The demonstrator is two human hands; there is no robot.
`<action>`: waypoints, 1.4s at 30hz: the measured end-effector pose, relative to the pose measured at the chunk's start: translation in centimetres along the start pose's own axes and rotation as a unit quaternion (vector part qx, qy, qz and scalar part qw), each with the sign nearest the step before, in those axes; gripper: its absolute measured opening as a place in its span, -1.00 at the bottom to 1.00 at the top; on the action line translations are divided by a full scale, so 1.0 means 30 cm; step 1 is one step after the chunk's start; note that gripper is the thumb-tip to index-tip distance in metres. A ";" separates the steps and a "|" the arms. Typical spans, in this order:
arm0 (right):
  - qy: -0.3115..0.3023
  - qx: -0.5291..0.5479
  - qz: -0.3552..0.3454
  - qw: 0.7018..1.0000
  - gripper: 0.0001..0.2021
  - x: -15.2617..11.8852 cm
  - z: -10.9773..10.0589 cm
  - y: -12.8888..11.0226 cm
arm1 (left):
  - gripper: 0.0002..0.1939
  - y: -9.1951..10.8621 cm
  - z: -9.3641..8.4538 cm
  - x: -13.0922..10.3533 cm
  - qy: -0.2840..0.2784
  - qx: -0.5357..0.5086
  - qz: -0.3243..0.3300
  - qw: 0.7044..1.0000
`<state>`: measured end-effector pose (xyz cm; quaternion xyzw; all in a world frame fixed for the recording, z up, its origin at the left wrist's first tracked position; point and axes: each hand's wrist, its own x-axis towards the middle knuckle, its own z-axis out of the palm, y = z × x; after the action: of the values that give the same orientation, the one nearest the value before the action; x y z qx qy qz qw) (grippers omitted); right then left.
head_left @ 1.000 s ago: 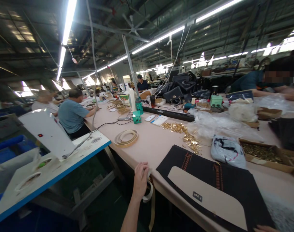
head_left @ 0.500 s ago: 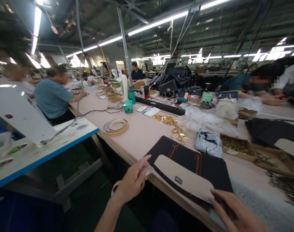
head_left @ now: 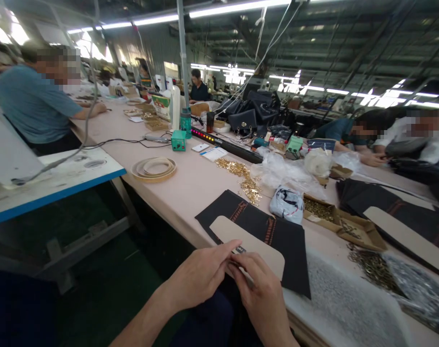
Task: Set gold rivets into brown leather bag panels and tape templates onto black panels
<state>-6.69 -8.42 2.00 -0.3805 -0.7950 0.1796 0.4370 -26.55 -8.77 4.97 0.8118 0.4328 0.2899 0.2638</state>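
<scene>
My left hand [head_left: 205,274] and my right hand [head_left: 264,286] meet at the table's front edge, fingertips together and pinched. What lies between them is small and mostly hidden; a thin pale edge shows under my right fingers. Just beyond them is a beige curved panel [head_left: 260,250] with a small dark label [head_left: 240,249], partly covered by my left fingers. The panel rests on black sheets [head_left: 295,258] with reddish stitched strips [head_left: 237,212].
Gold metal pieces [head_left: 250,185] lie behind the sheets. To the right are a plastic-wrapped bundle [head_left: 287,205], cardboard trays [head_left: 360,233] of hardware and metal pieces [head_left: 371,265]. A coiled band [head_left: 154,168] and a green box [head_left: 179,141] sit left. Co-workers sit around.
Both hands have come together at the panel's near edge; before, they were apart, my right hand at the panel's right end. The view has turned, and the scene sits further left.
</scene>
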 end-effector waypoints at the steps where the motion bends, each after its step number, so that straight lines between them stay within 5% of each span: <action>1: 0.000 0.001 -0.001 1.000 -0.75 -0.005 0.002 0.005 | -0.39 0.002 0.002 0.000 0.000 0.001 0.004 1.000; 9: -0.033 0.008 0.031 0.999 -0.84 -0.020 -0.012 0.012 | -0.71 0.002 0.003 0.010 -0.026 0.017 -0.013 0.999; 16: -0.047 0.041 0.040 0.997 -0.84 -0.022 0.001 -0.011 | -0.69 -0.002 -0.018 -0.014 -0.013 0.021 0.010 1.000; 27: 0.019 0.076 -0.103 0.992 -0.77 -0.044 0.043 -0.044 | -0.70 0.006 -0.021 -0.036 0.071 -0.184 -0.069 0.978; 31: -0.016 0.149 -0.088 0.985 -0.80 -0.100 0.051 -0.042 | -0.69 -0.138 -0.031 -0.045 0.174 -0.126 -0.133 0.968; 35: -0.054 0.163 -0.044 0.984 -0.81 -0.138 0.027 -0.013 | -0.63 -0.412 -0.072 -0.045 0.274 -0.028 -0.142 0.951; 38: -0.039 0.142 0.012 0.989 -0.81 -0.131 -0.030 0.029 | -0.56 -0.600 -0.102 -0.021 0.337 0.023 -0.169 0.926; 42: 0.005 0.111 0.120 0.987 -0.85 -0.093 -0.126 0.106 | -0.53 -0.730 -0.130 0.021 0.375 0.058 -0.215 0.900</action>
<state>-1.20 -8.66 0.57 -0.4235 -0.7162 0.3158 0.4560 -41.03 3.11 -7.05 0.5440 0.6796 0.4837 0.0904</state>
